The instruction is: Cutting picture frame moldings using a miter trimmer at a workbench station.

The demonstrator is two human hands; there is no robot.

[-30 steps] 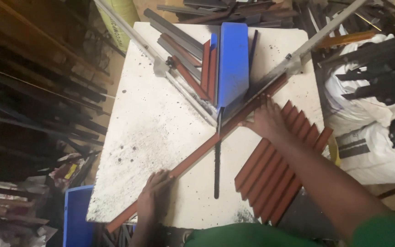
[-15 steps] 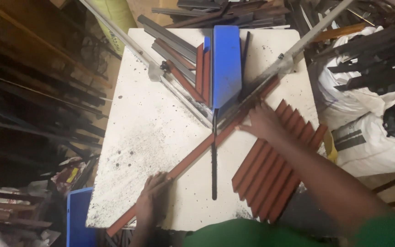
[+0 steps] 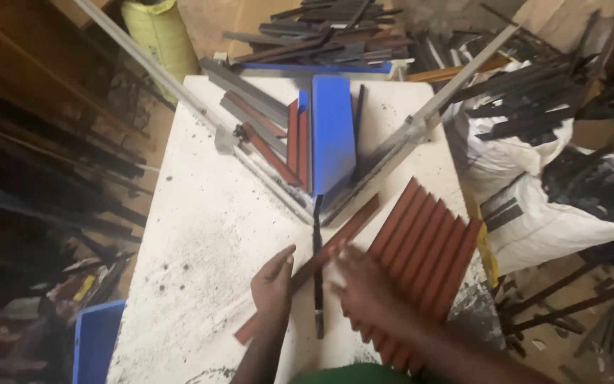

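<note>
Both hands grasp a long reddish-brown metal strip (image 3: 307, 274) lying diagonally near the white bench's (image 3: 200, 235) front edge: left hand (image 3: 273, 284) wrapped over it, right hand (image 3: 364, 284) gripping beside a row of matching strips (image 3: 428, 249) laid at the right edge; more remain stacked against the blue panel (image 3: 332, 135) at the far edge

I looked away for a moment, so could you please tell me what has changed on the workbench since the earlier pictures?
The left hand slid up the long red-brown strip from its lower end to near its middle. The right hand came down along it, so both hands now meet by the dark blade. The stack of red-brown strips, blue block and white bench stayed put.
</note>
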